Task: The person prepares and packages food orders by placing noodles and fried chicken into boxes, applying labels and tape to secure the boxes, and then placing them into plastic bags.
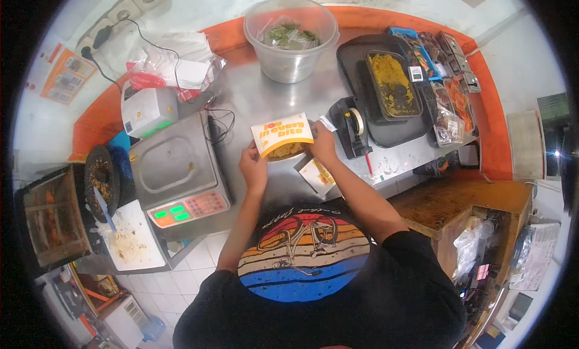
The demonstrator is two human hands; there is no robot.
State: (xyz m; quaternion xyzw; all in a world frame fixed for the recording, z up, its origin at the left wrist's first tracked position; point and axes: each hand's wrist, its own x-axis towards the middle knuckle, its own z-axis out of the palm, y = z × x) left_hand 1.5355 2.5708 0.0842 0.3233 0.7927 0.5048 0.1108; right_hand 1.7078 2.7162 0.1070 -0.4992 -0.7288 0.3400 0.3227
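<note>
My left hand [254, 167] grips the left edge of a white printed paper food pack [285, 131] with a yellow band, which bears writing. On its right edge my right hand [323, 142] has hold too. Yellow crumbly food [286, 151] shows at the pack's near side, below the yellow band. A second white printed paper piece [317, 176] lies under my right forearm, partly hidden by it. Right of my right hand stands a black tape dispenser [350, 127] with a roll of pale tape.
Left is a weighing scale [174, 163] and a label printer [149, 111]. A knife [104, 209] rests at a white cutting board [131, 240]. A clear bucket [291, 55] with green-filled bags stands behind. Right, a black tray [353, 64] bears a container of yellow food [393, 84].
</note>
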